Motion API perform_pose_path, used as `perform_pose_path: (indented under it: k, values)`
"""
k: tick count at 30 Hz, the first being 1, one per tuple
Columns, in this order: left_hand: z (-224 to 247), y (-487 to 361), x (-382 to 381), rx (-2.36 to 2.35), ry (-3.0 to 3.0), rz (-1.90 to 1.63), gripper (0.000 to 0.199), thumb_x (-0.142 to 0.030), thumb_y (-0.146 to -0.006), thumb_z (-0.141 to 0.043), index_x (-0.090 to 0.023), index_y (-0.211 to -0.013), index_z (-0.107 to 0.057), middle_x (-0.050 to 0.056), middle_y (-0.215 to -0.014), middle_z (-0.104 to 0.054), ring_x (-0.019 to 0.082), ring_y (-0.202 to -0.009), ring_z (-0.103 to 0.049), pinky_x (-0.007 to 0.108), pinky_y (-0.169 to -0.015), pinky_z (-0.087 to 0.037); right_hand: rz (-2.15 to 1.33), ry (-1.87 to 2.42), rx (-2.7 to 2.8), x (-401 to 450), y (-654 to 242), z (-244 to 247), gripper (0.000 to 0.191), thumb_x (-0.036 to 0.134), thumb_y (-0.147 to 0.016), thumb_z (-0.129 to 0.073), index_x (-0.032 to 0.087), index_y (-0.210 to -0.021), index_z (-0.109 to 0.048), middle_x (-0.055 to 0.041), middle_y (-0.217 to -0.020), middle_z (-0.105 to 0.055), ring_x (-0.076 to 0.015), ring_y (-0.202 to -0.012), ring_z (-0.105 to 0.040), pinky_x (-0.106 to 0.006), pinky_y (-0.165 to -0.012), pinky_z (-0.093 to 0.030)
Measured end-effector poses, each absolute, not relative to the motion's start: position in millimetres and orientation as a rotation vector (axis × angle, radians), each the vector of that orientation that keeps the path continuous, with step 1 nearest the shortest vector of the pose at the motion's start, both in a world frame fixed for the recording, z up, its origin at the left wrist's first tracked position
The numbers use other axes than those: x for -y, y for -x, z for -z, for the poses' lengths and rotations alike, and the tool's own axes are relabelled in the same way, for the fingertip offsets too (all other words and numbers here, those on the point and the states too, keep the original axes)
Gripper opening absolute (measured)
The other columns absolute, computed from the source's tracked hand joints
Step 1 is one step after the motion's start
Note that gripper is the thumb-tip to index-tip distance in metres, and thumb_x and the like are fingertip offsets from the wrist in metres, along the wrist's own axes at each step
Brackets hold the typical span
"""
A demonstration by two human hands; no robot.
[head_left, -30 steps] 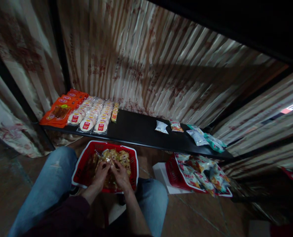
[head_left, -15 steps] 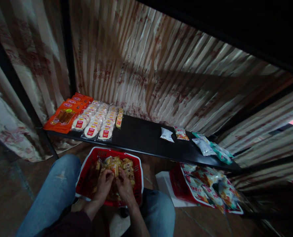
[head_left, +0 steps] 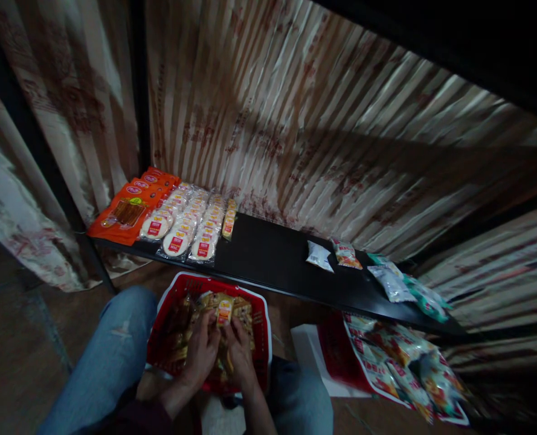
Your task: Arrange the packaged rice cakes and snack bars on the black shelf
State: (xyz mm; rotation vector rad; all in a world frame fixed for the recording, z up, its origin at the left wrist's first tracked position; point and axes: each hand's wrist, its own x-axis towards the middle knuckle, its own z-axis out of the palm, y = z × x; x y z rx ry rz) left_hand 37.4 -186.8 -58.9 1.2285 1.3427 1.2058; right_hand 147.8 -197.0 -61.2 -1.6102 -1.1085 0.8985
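Both of my hands are over a red basket point(head_left: 268, 338) with a white rim, which holds many yellow-wrapped snack packs point(head_left: 243, 311). Between my fingertips is one small yellow pack point(head_left: 224, 310) with a red label facing up. My left hand point(head_left: 201, 347) grips its left side, and my right hand point(head_left: 238, 350) pinches it at the lower right. On the black shelf point(head_left: 263, 251) just beyond stand rows of round white packaged crackers point(head_left: 176, 241), with a short row of yellow packs point(head_left: 229, 220) at their right.
Orange packets point(head_left: 130, 208) lie at the shelf's left end. Farther right on it are a white packet point(head_left: 319, 256), a red-and-white one point(head_left: 346, 254) and green ones point(head_left: 424, 297). A second red basket point(head_left: 340, 350) of snack bags is below right. Black posts and a curtain surround the shelf.
The view has shifted, so the shelf and baskets appear farther right. The yellow pack in my hands is now raised and its red label shows clearly.
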Motion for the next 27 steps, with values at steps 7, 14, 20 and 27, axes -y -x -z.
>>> perform_pose_path:
  k: [7, 14, 20, 27]
  values:
    - [15.3, -29.3, 162.3, -1.224, -1.382, -1.207, 0.038, -0.019, -0.07, -0.051, -0.026, -0.106, -0.062, 0.009, -0.115, -0.061, 0.025, -0.112, -0.054, 0.043, -0.102, -0.039, -0.911, 1.464, 1.093, 173.7, -141.0, 23.2, 0.049, 0.043, -0.079, -0.059, 0.021, -0.123, -0.057, -0.0085, -0.112, -0.068, -0.0237, -0.102, -0.064, -0.036, -0.091, -0.049]
    - [-12.3, -26.0, 133.2, -1.087, -1.465, -1.234, 0.041, -0.02, -0.074, -0.052, -0.023, -0.113, -0.06, 0.01, -0.121, -0.058, 0.026, -0.115, -0.052, 0.041, -0.104, -0.036, -0.779, 1.486, 1.122, 139.8, -141.4, -5.6, 0.043, 0.038, -0.081, -0.057, 0.021, -0.121, -0.057, -0.0071, -0.103, -0.07, -0.0212, -0.092, -0.065, -0.032, -0.083, -0.05]
    - [-25.0, -23.3, 106.6, -0.98, -1.47, -1.265, 0.038, -0.02, -0.073, -0.055, -0.023, -0.11, -0.063, 0.009, -0.129, -0.055, 0.026, -0.123, -0.046, 0.042, -0.111, -0.027, -0.613, 1.484, 1.217, 99.3, -146.8, -14.5, 0.042, 0.035, -0.081, -0.055, 0.018, -0.12, -0.058, -0.0089, -0.103, -0.065, -0.0206, -0.09, -0.062, -0.033, -0.084, -0.048]
    - [-16.4, -35.7, 73.9, -1.073, -1.547, -1.3, 0.037, -0.02, -0.077, -0.053, -0.019, -0.112, -0.062, 0.01, -0.137, -0.048, 0.024, -0.13, -0.041, 0.042, -0.114, -0.025, -0.453, 1.549, 1.302, 55.7, -144.6, -11.7, 0.041, 0.027, -0.082, -0.051, 0.017, -0.122, -0.058, -0.0081, -0.095, -0.061, -0.019, -0.084, -0.06, -0.032, -0.081, -0.048]
